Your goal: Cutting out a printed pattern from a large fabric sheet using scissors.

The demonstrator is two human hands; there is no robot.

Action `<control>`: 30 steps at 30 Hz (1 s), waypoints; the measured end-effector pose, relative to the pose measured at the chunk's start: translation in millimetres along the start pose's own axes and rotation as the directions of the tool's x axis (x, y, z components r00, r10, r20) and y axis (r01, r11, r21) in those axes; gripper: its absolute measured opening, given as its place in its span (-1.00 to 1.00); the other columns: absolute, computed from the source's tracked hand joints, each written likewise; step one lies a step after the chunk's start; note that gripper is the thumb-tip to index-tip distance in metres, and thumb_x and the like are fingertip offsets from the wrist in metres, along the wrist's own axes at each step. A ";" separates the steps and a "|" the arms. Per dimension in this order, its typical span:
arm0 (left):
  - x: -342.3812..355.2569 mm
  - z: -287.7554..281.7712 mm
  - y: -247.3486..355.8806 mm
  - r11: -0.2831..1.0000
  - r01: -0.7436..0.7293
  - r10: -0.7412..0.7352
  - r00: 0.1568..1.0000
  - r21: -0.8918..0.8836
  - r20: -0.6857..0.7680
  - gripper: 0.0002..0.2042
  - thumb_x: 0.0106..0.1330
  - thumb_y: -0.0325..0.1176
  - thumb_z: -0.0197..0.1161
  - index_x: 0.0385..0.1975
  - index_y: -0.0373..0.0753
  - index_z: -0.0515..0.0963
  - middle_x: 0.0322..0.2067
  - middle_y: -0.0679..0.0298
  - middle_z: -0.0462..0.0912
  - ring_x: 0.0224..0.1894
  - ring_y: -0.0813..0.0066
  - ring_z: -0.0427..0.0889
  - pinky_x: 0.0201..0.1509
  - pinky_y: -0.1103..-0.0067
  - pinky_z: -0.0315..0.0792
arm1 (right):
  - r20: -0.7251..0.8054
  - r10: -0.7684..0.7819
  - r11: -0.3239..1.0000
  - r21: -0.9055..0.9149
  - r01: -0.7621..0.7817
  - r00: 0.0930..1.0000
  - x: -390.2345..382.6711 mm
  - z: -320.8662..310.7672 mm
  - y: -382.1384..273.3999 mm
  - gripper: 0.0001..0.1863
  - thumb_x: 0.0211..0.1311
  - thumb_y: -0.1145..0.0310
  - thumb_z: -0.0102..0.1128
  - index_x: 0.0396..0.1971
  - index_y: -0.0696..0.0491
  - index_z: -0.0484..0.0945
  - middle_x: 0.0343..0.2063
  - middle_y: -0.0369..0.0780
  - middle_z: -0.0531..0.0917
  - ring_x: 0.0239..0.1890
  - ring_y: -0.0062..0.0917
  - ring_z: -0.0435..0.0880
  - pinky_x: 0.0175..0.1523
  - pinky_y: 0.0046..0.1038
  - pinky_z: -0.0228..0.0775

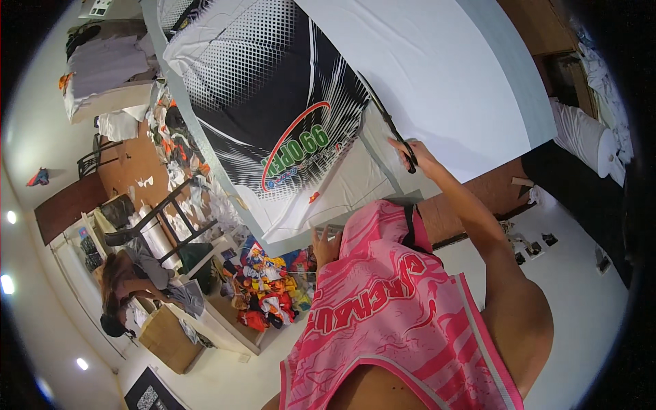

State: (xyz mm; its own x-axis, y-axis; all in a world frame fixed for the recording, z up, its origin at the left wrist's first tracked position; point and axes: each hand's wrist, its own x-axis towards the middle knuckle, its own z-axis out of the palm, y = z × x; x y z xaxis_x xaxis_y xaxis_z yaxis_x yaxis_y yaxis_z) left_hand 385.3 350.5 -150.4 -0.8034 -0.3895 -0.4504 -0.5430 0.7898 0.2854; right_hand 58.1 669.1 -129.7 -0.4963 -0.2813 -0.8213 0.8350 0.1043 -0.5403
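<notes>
The wide grey work table (538, 113) extended ahead of the person. A large, smooth white sheet (444, 61) covered its right-hand portion. To the left of this sheet lay a black-and-white printed fabric panel (283, 85) with halftone dots and a red-and-green emblem; its long axis ran from the far left toward the person.

Governing relation: the long black metal scissors (387, 121) lay forward and slightly left of the grip, in line with the panel's right border. Their tips pointed away from the person, just beside the black fabric and at the white sheet's margin. Whether the blades were parted could not be told.

The right hand (418, 157) was the nearer to this border and grasped the scissors by the handles. The left hand (326, 246) was positioned at the near table edge, close to the panel's lower end, with fingers spread and nothing visibly grasped. A small orange scrap (313, 197) lay on the panel's pale lower part.

Count: table, one; white sheet, one; printed panel, at least one, since possible layers beneath could not be separated; hands of the person, two; scissors, one pair; orange scrap, one.
</notes>
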 end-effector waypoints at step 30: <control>-10.3 21.0 12.4 0.975 0.189 -0.195 0.980 -0.114 -0.042 -0.50 0.18 0.07 0.38 0.02 -0.11 0.63 0.26 -0.32 0.32 0.25 -0.32 0.38 0.23 0.08 0.42 | 0.031 -0.005 0.999 0.051 0.004 1.000 53.6 19.4 -65.2 -0.40 -0.01 -0.22 0.50 -0.77 -0.09 0.36 -0.78 -0.36 0.44 -0.78 -0.60 0.42 -0.60 -0.54 0.30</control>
State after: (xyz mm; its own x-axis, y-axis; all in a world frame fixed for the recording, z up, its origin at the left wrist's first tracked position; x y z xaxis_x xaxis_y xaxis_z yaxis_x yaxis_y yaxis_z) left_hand 391.9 374.3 -160.0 -0.6915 -0.5556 -0.4617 -0.7095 0.6424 0.2897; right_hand -18.4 628.8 -134.9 -0.4932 -0.3110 -0.8124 0.8442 0.0541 -0.5333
